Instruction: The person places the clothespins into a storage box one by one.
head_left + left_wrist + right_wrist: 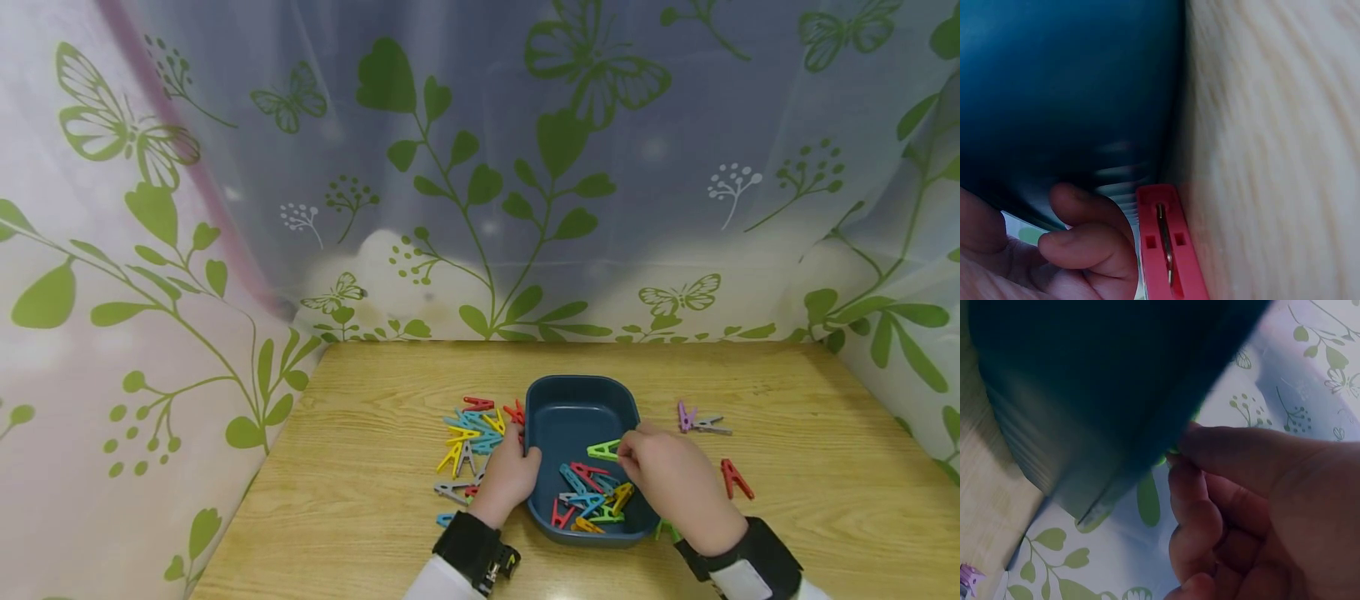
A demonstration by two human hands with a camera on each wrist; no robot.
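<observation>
A dark blue plastic basin (581, 400) stands on the wooden table with several coloured clothespins (587, 500) lying in its near half. My left hand (510, 475) grips the basin's left rim; in the left wrist view its fingers (1094, 247) curl by the basin wall (1066, 94), close to a red clothespin (1172, 250). Over the basin's right side, my right hand (675, 479) pinches a light green clothespin (603, 450) between thumb and index finger. In the right wrist view the basin wall (1072, 412) hides most of that clothespin.
Left of the basin lies a loose pile of yellow, blue, grey and red clothespins (465, 433), partly behind my left hand. To the right are a purple clothespin (686, 417), a grey one (711, 426) and a red one (737, 480). A patterned curtain (480, 208) borders the table.
</observation>
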